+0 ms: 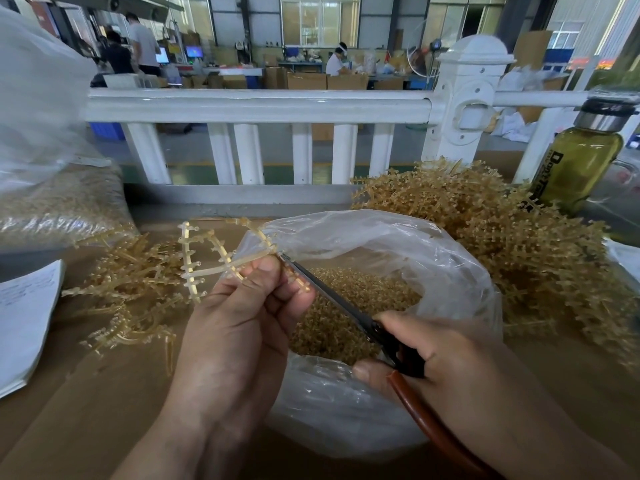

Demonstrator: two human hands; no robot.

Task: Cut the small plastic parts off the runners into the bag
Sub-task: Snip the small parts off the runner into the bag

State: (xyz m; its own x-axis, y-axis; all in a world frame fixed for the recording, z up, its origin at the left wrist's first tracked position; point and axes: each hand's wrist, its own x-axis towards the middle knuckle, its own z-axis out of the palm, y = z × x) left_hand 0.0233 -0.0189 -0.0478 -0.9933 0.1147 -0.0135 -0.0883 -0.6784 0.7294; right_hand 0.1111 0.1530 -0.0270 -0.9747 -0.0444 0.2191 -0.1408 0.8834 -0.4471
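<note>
Brown tabletop (104, 393) before a white railing (256, 107), factory hall beyond.

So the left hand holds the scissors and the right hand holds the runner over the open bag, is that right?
Not quite: the hands are swapped. In the head view, the right hand holds the scissors and the left hand holds the runner. The rest stands: the cutting happens over the open bag.

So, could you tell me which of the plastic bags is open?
The bag in front of the hands, its mouth spread wide over loose cut parts. The filled bag far left appears closed.
</note>
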